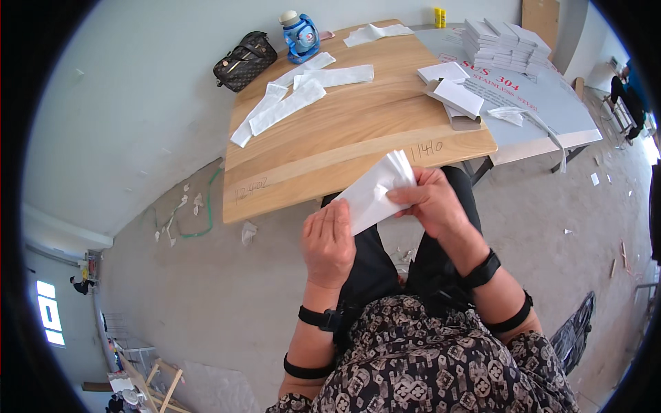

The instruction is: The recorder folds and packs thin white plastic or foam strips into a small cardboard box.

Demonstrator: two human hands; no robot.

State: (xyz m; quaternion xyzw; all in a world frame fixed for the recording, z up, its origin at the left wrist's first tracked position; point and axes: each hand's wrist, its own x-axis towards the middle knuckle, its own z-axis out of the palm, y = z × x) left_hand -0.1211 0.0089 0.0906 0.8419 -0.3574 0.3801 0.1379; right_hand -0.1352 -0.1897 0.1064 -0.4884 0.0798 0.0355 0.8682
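Note:
A white sheet of folded paper [366,199] is held up in front of my lap, just off the near edge of the wooden table [358,148]. My left hand [329,242] is closed on its lower left end, fingers lying together along it. With the thumb on top, my right hand [435,201] pinches the paper's right side. Several layers show at its upper edge. Beyond my hands, several long white paper strips [289,107] lie across the left of the table, some overlapping. Another white strip [377,33] rests near the far edge.
Flat white boxes [460,98] lie at the table's right edge. Behind them, a tall stack of white boxes [506,45] stands on a grey-topped table [513,82]. A blue bottle [301,38] and a brown handbag [246,62] are at the back left. Paper scraps litter the floor.

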